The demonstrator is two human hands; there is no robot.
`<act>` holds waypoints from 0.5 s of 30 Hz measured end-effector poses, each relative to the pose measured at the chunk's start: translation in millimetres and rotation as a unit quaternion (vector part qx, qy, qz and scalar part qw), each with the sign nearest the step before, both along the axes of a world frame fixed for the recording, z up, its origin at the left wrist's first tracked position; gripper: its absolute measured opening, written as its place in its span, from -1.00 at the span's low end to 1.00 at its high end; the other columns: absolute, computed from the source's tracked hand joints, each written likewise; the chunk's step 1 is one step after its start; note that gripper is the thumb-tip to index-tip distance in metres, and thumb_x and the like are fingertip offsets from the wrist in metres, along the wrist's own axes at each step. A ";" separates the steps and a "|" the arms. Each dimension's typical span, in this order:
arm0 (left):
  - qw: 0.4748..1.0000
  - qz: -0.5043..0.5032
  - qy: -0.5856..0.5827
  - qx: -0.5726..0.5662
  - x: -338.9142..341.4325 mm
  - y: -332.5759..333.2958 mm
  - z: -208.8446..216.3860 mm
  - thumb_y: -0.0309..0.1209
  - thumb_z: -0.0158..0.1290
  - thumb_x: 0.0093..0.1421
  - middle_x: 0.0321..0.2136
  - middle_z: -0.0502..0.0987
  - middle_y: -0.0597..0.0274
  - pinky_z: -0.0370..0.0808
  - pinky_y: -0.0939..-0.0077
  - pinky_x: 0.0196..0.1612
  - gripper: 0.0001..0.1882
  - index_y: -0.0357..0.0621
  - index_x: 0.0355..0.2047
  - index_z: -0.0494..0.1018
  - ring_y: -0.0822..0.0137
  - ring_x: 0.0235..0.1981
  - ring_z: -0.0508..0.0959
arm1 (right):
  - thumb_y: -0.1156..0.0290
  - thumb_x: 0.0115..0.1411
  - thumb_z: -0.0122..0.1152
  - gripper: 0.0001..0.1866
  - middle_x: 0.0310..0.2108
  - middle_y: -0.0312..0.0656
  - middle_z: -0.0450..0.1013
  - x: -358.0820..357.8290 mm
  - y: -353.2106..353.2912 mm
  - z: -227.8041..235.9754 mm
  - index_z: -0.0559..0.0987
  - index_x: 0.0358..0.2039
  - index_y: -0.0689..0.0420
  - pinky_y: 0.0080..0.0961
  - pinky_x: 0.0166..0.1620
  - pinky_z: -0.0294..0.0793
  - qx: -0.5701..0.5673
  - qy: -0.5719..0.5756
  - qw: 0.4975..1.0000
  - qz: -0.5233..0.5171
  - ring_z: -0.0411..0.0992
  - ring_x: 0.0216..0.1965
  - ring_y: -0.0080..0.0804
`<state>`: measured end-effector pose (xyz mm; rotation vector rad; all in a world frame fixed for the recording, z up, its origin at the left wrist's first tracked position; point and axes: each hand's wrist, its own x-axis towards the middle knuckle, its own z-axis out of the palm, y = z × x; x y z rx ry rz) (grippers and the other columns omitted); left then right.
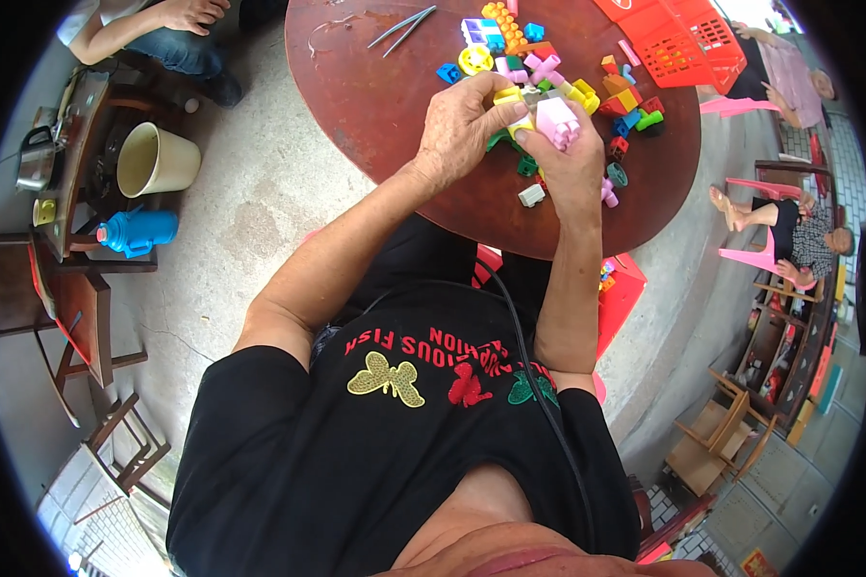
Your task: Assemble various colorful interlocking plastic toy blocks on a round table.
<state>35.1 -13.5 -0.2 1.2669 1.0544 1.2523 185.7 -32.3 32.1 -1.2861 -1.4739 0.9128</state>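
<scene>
Both my hands meet over the round brown table. My left hand is closed, with thumb and fingers pinching a yellow toy brick. Close beside it, my right hand grips a pale pink toy brick with studs on it. Whether the two bricks are joined cannot be made out, since my fingers cover the place between them. Around and beneath my hands lie several loose bricks, among them a white brick, a yellow ring-shaped piece and an orange studded piece.
A red plastic basket rests at the table's far right edge. Grey tweezers lie at the far left. On the floor to the left stand a cream bucket and a blue thermos flask. Other people sit beyond the table.
</scene>
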 end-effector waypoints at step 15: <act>0.944 -0.107 -0.244 -0.195 -11.1 9.5 5.4 -0.38 0.12 0.19 -0.45 0.52 0.34 0.28 0.71 -0.54 -0.88 -0.09 -0.29 0.44 0.60 -0.46 0.46 | 0.37 -0.04 0.33 -0.63 -0.30 -0.06 0.50 46.2 32.1 -23.5 0.50 -0.23 0.27 -0.30 -0.22 0.45 0.107 -0.308 0.932 -0.156 0.49 -0.30 -0.17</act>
